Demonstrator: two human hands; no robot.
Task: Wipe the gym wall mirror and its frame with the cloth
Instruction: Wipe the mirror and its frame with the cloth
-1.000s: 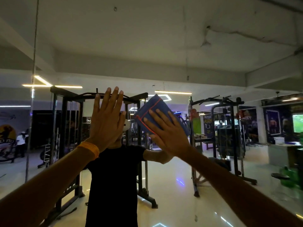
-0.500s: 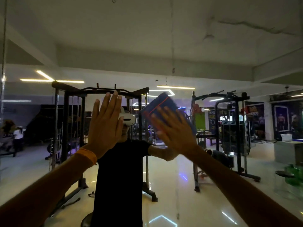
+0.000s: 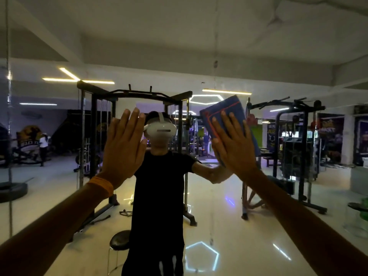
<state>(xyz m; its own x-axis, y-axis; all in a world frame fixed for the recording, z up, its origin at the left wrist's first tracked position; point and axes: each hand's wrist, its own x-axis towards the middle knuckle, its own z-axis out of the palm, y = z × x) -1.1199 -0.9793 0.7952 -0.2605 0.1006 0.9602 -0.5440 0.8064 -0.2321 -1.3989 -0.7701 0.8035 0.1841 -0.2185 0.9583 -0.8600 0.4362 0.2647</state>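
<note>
1. My right hand [image 3: 234, 144] lies flat on the blue cloth [image 3: 225, 107], fingers straight and a little spread. It pins the cloth to the mirror [image 3: 199, 46] with palm pressure, no pinch.
2. My left hand [image 3: 124, 150] is also flat and holds nothing, fingers straight and close together. It appears braced on the glass, with the orange wristband [image 3: 101, 185] below it.
3. Change over the last second: the cloth hand has slid to my right, away from the left hand. The gap between them is wider, and my reflected headset [image 3: 160, 130], which the left hand covered before, now shows in that gap.
4. The cloth's red-stitched corner points upward, beyond my fingertips. Its lower part is hidden under my palm.
5. Meaning, as I judge it: this is a sideways stroke at about head height in the middle of the glass. The high and low areas look untouched by this pass.
6. Frame: not yet reached. A thin vertical strip [image 3: 8, 120] at far left may be a frame edge or a panel joint; I cannot tell which.
</note>
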